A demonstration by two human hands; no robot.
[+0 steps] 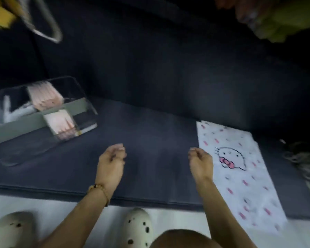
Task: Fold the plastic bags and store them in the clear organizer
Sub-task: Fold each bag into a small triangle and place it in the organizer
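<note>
A white plastic bag [240, 169] printed with a cartoon cat and pink marks lies flat on the dark sofa seat [150, 131], at the right. The clear organizer [43, 111] stands at the left of the seat, with folded pink and white bags inside its compartments. My left hand [111, 161] hovers over the middle of the seat, fingers loosely curled, holding nothing. My right hand [200, 163] hangs beside the bag's left edge, fingers also loosely curled and empty. The frame is blurred.
A dark crumpled bag [301, 158] lies at the far right of the seat. A yellow-green object [283, 22] sits at the top right, a yellow thing with a grey loop [43, 24] at the top left. My light clogs [138, 228] stand on the pale floor.
</note>
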